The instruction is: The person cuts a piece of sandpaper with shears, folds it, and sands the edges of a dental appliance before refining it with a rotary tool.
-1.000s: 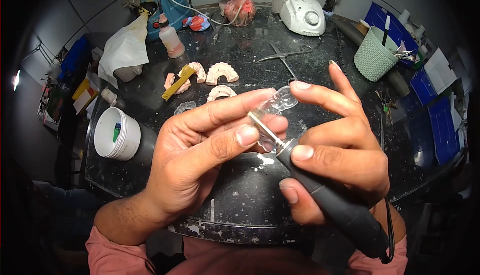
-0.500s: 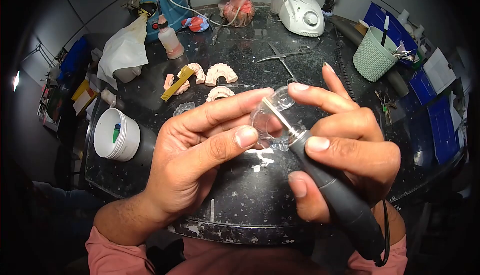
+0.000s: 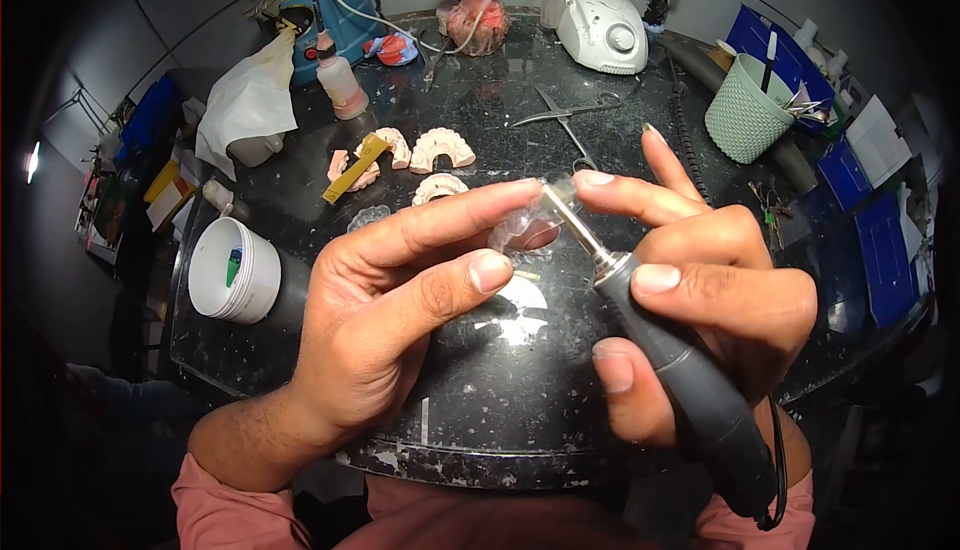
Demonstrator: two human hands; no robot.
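Note:
Between the thumb and fingers of my left hand (image 3: 375, 295) is a clear plastic dental aligner (image 3: 522, 230), tilted above the table. My right hand (image 3: 725, 275) grips a black rotary handpiece (image 3: 700, 390) like a pen, its cord trailing at the back end. The handpiece's slim metal bur (image 3: 572, 218) points up and left, with its tip at the aligner's upper edge; whether it touches cannot be made out. My right index fingertip rests at or very near the aligner's right edge. Fingers hide part of the aligner.
Behind my left hand lie pink dental models (image 3: 441, 150), a yellow strip (image 3: 348, 182) and another clear aligner (image 3: 368, 217). Scissors (image 3: 567, 115) lie farther back, near a white control box (image 3: 605, 35). A white tub (image 3: 232, 280) stands left, a green cup (image 3: 750, 110) right.
My right hand and the handpiece have shifted slightly right and down. The aligner has turned in my left fingers and looks more edge-on, its lower part no longer hanging below.

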